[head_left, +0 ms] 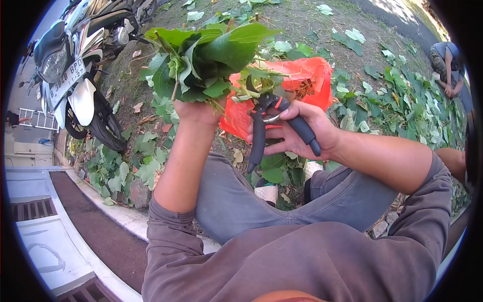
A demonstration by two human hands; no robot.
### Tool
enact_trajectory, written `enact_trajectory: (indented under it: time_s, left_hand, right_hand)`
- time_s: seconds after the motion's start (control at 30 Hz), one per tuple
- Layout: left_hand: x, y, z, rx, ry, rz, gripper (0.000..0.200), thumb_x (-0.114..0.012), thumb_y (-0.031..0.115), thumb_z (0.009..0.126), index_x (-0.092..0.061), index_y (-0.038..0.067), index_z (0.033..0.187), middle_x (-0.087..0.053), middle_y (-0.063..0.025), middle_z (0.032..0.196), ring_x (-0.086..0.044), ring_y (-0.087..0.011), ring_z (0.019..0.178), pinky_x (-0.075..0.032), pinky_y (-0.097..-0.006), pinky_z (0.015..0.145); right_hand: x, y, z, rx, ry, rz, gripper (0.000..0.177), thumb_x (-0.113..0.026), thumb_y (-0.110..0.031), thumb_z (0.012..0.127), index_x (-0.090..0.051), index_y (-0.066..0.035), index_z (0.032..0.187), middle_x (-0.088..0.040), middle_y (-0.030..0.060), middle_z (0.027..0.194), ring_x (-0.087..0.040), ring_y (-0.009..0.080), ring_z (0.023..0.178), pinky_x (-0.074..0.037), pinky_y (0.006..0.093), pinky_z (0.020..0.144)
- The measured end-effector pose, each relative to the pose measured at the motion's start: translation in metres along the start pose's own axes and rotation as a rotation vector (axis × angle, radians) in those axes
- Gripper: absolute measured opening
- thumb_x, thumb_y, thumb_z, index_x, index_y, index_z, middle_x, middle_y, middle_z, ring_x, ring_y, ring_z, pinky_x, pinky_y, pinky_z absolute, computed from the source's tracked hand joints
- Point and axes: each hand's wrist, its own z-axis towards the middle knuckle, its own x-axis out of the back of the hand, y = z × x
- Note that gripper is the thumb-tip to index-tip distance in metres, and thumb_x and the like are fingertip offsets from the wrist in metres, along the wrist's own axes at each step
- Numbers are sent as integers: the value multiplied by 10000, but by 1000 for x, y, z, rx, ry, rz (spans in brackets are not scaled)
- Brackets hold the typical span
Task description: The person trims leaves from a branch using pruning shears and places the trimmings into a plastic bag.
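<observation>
Brown shirt (307,256); left hand (198,111) grips leaves (214,53), right hand (319,132) pruners (262,104) (handles (258,141) spread).

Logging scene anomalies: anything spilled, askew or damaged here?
Just litter: loose leaves lie strewn across the ground, outside the red plastic bag, so it looks untidy. Pruning shears in right hand and leafy bunch in left hand show no obvious damage.
</observation>
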Motion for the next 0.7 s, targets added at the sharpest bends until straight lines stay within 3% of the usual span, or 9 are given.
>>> enact_trajectory:
  time_s: [0.07, 0.2, 0.27, 0.4, 0.47, 0.5, 0.6, 0.67, 0.7]
  left_hand:
    - [4, 5, -3, 2, 118, 49, 425, -539, 362, 1055, -668, 87, 1352, -670, -136, 1391, -620, -339, 1306, -469, -521, 1157]
    - [4, 5, -4, 143, 20, -6, 429, -542, 372, 1054, -668, 95, 1356, -669, -133, 1397, -622, -338, 1306, -475, -524, 1151]
    - [6, 4, -4, 38, 125, 10, 428, -534, 355, 1055, -667, 79, 1352, -682, -139, 1374, -642, -344, 1277, -489, -528, 1131]
    - [8, 8, 1, 58, 177, 55, 428, -505, 333, 1063, -665, 60, 1351, -693, -155, 1351, -661, -354, 1244, -503, -529, 1115]
    - [6, 6, 5, 4, 272, 283, 477, -479, 391, 1074, -620, 30, 1351, -691, -159, 1307, -680, -330, 1187, -557, -482, 1047]
    - [7, 6, 10, -54, 410, 466, 440, -469, 357, 1089, -627, 21, 1325, -705, -146, 1251, -695, -306, 1120, -565, -462, 1007]
    - [5, 12, 15, -56, 437, 583, 403, -447, 316, 1108, -633, 18, 1305, -715, -135, 1213, -700, -287, 1081, -569, -452, 973]
    - [-6, 13, 16, 24, 280, 492, 383, -431, 293, 1122, -637, 17, 1290, -719, -130, 1197, -701, -271, 1068, -569, -444, 958]
    - [-20, 7, 20, -33, 461, 656, 386, -434, 296, 1124, -639, 13, 1286, -723, -130, 1186, -705, -272, 1058, -573, -441, 955]
  right_hand:
    - [-4, -1, -2, 0, 25, -5, 614, -473, -276, 938, -468, -3, 1488, -597, 238, 1413, -560, 395, 1374, -430, 601, 1161]
    - [3, -5, 4, 81, 53, 29, 569, -492, -278, 960, -494, -14, 1464, -620, 234, 1378, -587, 391, 1333, -439, 614, 1144]
    - [1, -5, 4, 148, 293, -25, 482, -542, -300, 1003, -542, -6, 1385, -656, 214, 1266, -665, 357, 1183, -529, 569, 1056]
    - [10, -7, 2, 72, 459, -193, 399, -606, -329, 1022, -602, -11, 1263, -676, 164, 1101, -710, 274, 974, -617, 498, 881]
    - [15, -9, 1, -24, 550, -357, 344, -638, -331, 1018, -633, -24, 1174, -668, 99, 940, -700, 197, 800, -631, 402, 728]
    - [18, -10, 1, -21, 553, -355, 344, -638, -331, 1018, -633, -24, 1174, -668, 99, 940, -700, 197, 800, -631, 402, 728]
    - [26, -15, -2, -75, 582, -517, 316, -646, -319, 1014, -648, -27, 1132, -664, 64, 852, -684, 168, 723, -607, 357, 661]
    - [30, -18, -3, -97, 612, -611, 317, -651, -314, 1010, -650, -20, 1126, -664, 55, 834, -673, 162, 687, -585, 324, 634]
    - [31, -21, -3, -96, 614, -613, 317, -651, -314, 1010, -650, -20, 1126, -664, 55, 834, -673, 162, 687, -585, 324, 634]
